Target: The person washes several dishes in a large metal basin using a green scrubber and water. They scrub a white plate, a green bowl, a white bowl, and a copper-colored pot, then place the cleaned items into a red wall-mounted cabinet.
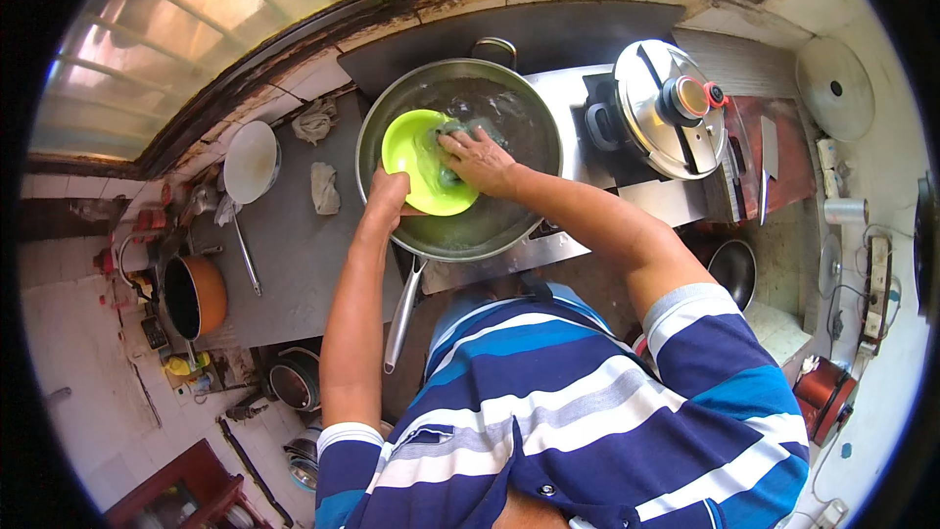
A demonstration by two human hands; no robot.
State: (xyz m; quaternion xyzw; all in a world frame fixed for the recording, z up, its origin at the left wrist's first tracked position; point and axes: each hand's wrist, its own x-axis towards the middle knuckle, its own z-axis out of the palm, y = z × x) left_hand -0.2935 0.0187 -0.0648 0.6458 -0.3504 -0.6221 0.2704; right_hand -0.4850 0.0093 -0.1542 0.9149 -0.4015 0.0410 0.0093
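Note:
A bright green bowl [416, 162] is tilted over a wide metal wok [470, 239] that has water in it. My left hand [388, 197] grips the bowl by its left rim, thumb on the near side. My right hand [477, 160] presses a grey-green cleaning cloth [481, 131] against the bowl's inside and right edge. Part of the cloth lies under my fingers, so its full shape is hidden. The wok's long handle [404, 316] points towards me, and a loop handle [496, 48] rises at its far side.
Right of the wok stands a steel pressure cooker [661, 139] on the stove. Farther right, a cleaver [768, 154] lies on a red board [793, 154]. On the left counter [286, 264] are a white bowl [251, 162], crumpled cloths [324, 188] and an orange pot [209, 297].

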